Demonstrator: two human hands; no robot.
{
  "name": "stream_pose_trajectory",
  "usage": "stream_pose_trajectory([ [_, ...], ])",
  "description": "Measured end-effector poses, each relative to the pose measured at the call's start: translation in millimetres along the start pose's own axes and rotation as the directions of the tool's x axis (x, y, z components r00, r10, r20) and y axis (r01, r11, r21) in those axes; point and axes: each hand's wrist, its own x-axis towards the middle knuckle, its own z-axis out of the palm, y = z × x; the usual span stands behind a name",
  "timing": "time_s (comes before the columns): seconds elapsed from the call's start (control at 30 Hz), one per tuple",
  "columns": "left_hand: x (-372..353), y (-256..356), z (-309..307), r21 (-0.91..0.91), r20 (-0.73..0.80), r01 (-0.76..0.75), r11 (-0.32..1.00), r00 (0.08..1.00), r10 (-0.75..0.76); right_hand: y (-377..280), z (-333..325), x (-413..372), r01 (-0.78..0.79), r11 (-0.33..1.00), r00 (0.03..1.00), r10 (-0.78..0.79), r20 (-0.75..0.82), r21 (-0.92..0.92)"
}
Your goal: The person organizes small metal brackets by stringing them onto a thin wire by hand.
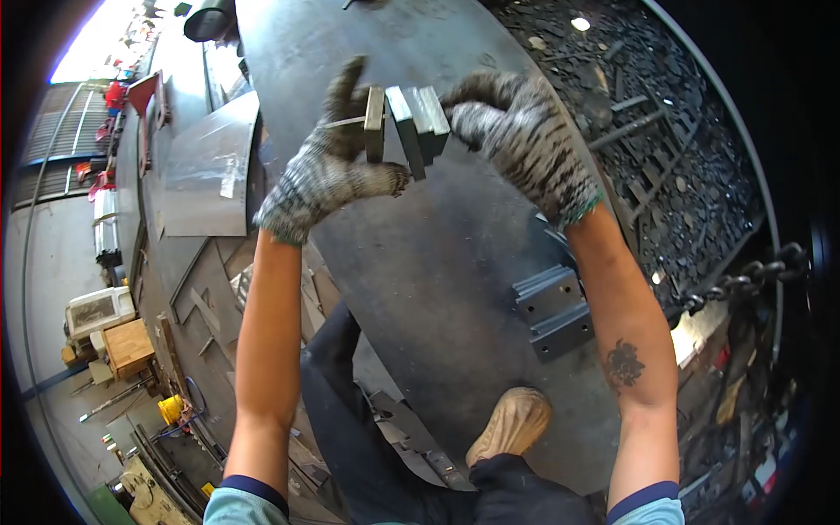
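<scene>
From light-blue sleeves [647,509], stretching bare forearms [269,341] over a dark metal sheet [420,289]. Spreading thumb and raised finger of the gloved left hand [319,171] wide, with an upright metal block [374,129] between them; impossible to tell whether pinching it. Curling the fingers of the gloved right hand [525,131] at the edge of a stack of flat metal pieces [423,122], just right of the block; too hidden to tell whether pinching. Lower down, showing holed metal parts [551,302] on the sheet, near a tan shoe [512,422].
</scene>
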Motion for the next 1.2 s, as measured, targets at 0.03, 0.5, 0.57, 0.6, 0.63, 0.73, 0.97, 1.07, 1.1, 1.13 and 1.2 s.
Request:
stream_pose_trajectory([
  [0.03,-5,-15,5,0.017,-0.116,-0.061,0.998,0.991,0.063,1,-10,4,0.027,0.997,1.0,-0.026,-0.013,0.073],
  [0.5,-92,26,276,0.734,0.035,0.03,0.679,0.996,-0.082,4,-69,-18,0.06,0.75,0.989,0.046,-0.143,0.659],
  [0.57,-79,-2,311,0.848,-0.018,0.06,0.527,0.996,-0.084,3,-71,-21,0.072,0.758,0.989,0.027,-0.142,0.648],
  [0.6,-72,-23,324,0.9,-0.046,0.06,0.431,0.998,-0.043,3,-71,-23,0.063,0.778,0.99,0.031,-0.139,0.625],
  [0.63,-65,-21,328,0.886,-0.032,0.079,0.457,0.994,-0.109,3,-71,-25,0.071,0.772,0.991,0.018,-0.134,0.632],
  [0.73,-59,-23,324,0.861,0.036,0.052,0.506,0.986,-0.163,0,-76,-25,0.109,0.705,0.994,-0.067,-0.086,0.701],
  [0.97,-73,-4,265,0.48,-0.125,0.159,0.863,0.986,-0.112,-9,-72,-19,0.045,0.718,0.987,0.076,-0.143,0.695],
  [1.07,-83,36,206,-0.208,-0.05,0.527,0.824,0.836,-0.547,-16,-69,-18,0.012,0.756,0.981,0.118,-0.153,0.654],
  [1.1,-88,38,184,-0.278,-0.122,0.401,0.873,0.887,-0.446,-17,-66,-18,0.003,0.795,0.981,0.116,-0.157,0.607],
  [1.13,-92,38,163,-0.33,-0.208,0.263,0.907,0.917,-0.341,-18,-62,-18,-0.005,0.828,0.981,0.112,-0.156,0.561],
  [1.2,-96,41,124,-0.612,-0.271,0.01,0.791,0.937,-0.221,-32,-57,-22,-0.005,0.875,0.996,0.049,-0.079,0.484],
])
